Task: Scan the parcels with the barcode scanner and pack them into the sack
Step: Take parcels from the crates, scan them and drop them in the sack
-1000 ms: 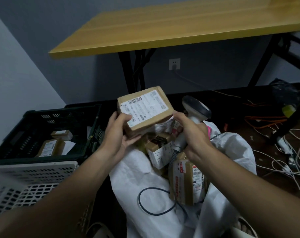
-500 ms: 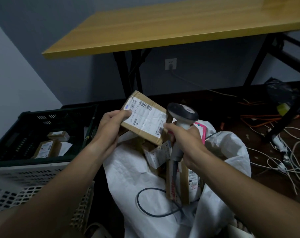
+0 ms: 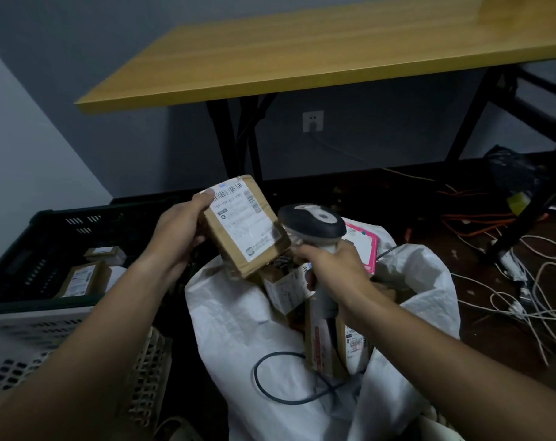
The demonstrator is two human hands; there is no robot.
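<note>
Cardboard parcel (image 3: 243, 226) gripped by left hand (image 3: 178, 232) (tilted) | right hand (image 3: 332, 270) grips scanner (image 3: 313, 226), seemingly touching parcel's edge | above sack (image 3: 238, 329)

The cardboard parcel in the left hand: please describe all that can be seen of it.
The small brown cardboard parcel is a flat box with a white shipping label covering most of its upper face, with a barcode at the far end. It is tilted, its label facing the camera. The left hand grips its left edge, thumb on the label corner. It hangs above the open white woven sack, next to the grey barcode scanner gripped by the right hand.

Dim room; grey wall (image 3: 79, 52); yellow table (image 3: 302, 58); dark floor (image 3: 493, 329).
</note>
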